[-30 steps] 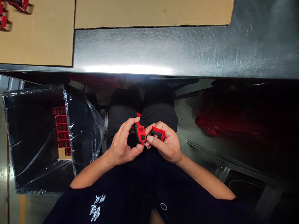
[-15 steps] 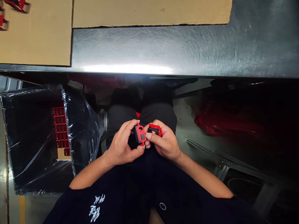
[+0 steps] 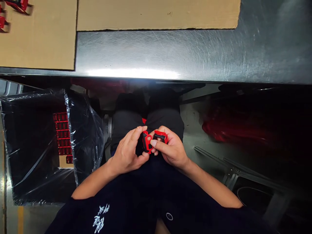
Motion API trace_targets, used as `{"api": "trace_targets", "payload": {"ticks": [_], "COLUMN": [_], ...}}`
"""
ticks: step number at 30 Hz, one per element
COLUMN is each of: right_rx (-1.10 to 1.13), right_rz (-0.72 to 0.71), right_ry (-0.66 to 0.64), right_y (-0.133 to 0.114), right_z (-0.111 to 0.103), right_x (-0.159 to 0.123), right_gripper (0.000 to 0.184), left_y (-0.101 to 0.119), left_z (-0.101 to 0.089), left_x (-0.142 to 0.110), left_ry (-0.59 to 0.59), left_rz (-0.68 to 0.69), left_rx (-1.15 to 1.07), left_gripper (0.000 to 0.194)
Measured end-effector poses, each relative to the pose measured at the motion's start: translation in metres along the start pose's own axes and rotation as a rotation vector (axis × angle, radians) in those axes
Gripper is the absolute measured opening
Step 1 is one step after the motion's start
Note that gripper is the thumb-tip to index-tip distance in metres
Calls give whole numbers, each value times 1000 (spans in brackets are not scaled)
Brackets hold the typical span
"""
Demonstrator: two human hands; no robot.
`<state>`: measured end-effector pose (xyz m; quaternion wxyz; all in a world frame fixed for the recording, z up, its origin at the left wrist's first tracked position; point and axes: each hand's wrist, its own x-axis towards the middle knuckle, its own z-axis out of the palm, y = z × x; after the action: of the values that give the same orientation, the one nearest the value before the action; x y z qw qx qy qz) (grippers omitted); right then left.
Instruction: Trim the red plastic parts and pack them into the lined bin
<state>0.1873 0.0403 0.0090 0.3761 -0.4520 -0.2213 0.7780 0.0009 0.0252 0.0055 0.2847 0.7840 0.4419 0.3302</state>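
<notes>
Above my lap, my left hand (image 3: pixel 128 149) grips a small red-and-black plastic part (image 3: pixel 147 142) between thumb and fingers. The part is turned partly on its side, and a round hole shows in its red face. My right hand (image 3: pixel 172 146) is closed around a second red-and-black part (image 3: pixel 160 137), with its thumb tip against the face of the first. The two parts are side by side. Fingers cover some of both. A bit of red (image 3: pixel 144 121) shows between my thighs, too little to name.
A metal table (image 3: pixel 156 55) bears cardboard sheets (image 3: pixel 156 14); more red parts (image 3: pixel 18 5) lie at the far left. Down to my left stands a plastic-lined box (image 3: pixel 31 139) with rows of red-and-black parts (image 3: pixel 63 134). A metal frame (image 3: pixel 234 172) is at the right.
My left hand has tipped its part, so more of the black side shows and its red face looks narrower. The right hand stays closed on its own part, nearly in place.
</notes>
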Motion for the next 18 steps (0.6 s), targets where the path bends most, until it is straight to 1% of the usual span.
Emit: {"api": "trace_targets", "payload": {"ticks": [3,7,10,13,15,18], "right_rx": [-50,-75,-48,13,61,117], "right_rz": [1,-2,29,56,50,29], "right_ry": [4,-13,-19,-38,-82,-134], "right_y": [0,-1,-3,-6,-8,-9], "right_z": [-1,-1,-1,1,1,1], "right_x": [0,-1,-1,-1,-1,-1], "right_gripper": [36,36,38,40,37,31], "left_y": [-4,-7,-6,-5,-5,-5], "left_z": [2,3,3,1,0,-2], "left_x": [-1,-2,-1,0,1,1], "left_ry": [23,18,9,-33,-46,-43], "left_rz": [64,92,44,-35,-62,-68], "left_rx": [3,-33,-108,-203,-233,-245], "left_gripper": [98,99,99,97,96,95]}}
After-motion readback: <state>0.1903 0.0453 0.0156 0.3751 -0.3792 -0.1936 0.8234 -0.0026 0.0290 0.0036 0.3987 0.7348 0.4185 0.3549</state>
